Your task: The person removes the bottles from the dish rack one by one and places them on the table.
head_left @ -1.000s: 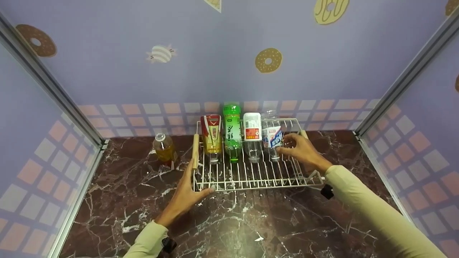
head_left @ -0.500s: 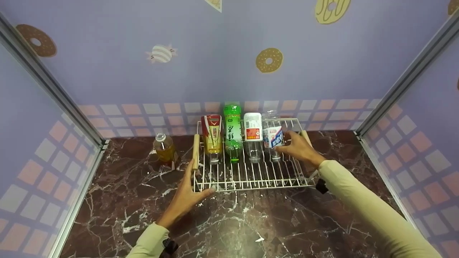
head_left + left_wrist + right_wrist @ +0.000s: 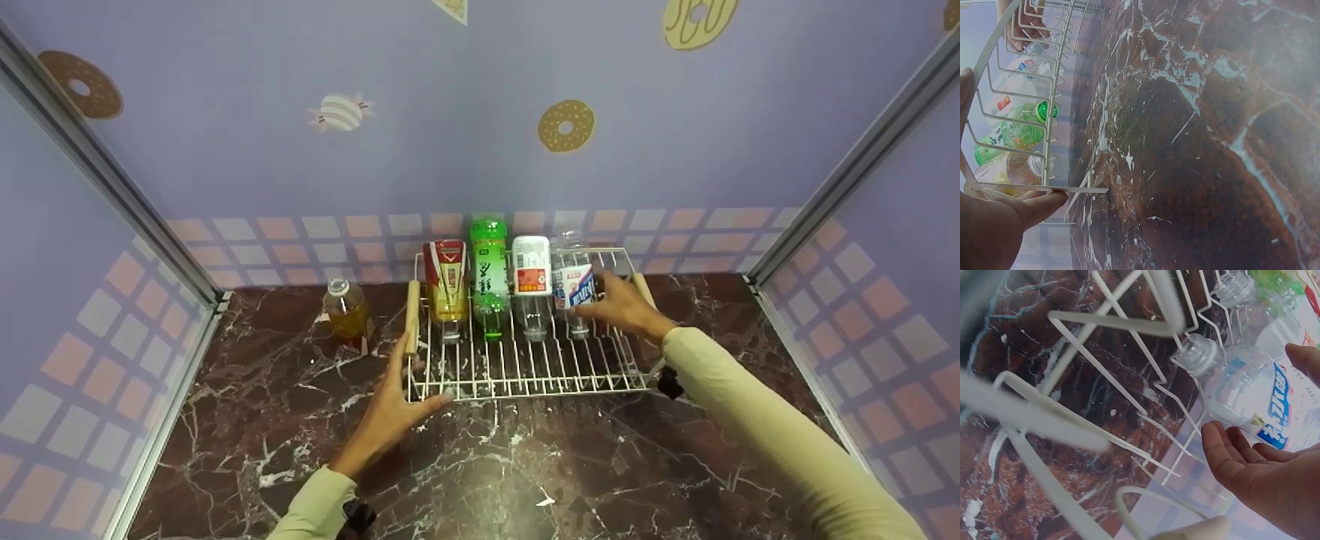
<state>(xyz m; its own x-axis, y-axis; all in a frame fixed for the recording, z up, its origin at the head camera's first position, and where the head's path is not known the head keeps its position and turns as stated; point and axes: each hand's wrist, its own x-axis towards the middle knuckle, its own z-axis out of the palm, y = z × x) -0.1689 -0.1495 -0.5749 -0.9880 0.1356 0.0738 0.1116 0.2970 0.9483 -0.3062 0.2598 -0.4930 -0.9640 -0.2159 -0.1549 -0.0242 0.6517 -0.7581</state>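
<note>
A clear plastic bottle (image 3: pixel 577 292) with a white and blue label lies on the wire rack (image 3: pixel 525 386), its neck toward the front. My right hand (image 3: pixel 626 304) holds this bottle, fingers at one side and thumb at the other; the right wrist view shows fingertips (image 3: pixel 1216 439) beside its shoulder. My left hand (image 3: pixel 394 401) rests against the rack's front left corner, thumb at the front wire and fingers (image 3: pixel 1044 205) along the end wire, fairly straight. In the same row lie a white-labelled bottle (image 3: pixel 532 270), a green bottle (image 3: pixel 489 274) and a red and yellow labelled bottle (image 3: pixel 447 281).
An upright bottle of amber liquid (image 3: pixel 347 315) stands on the marbled table (image 3: pixel 480 472), left of the rack. Wooden handles (image 3: pixel 412 319) are fixed at the rack's ends. Patterned walls (image 3: pixel 420 135) close off the back and both sides.
The right hand has closed in on the bottle's side, and the bottle's label has turned slightly. The left hand stays at the rack's corner; the view shifts a little.
</note>
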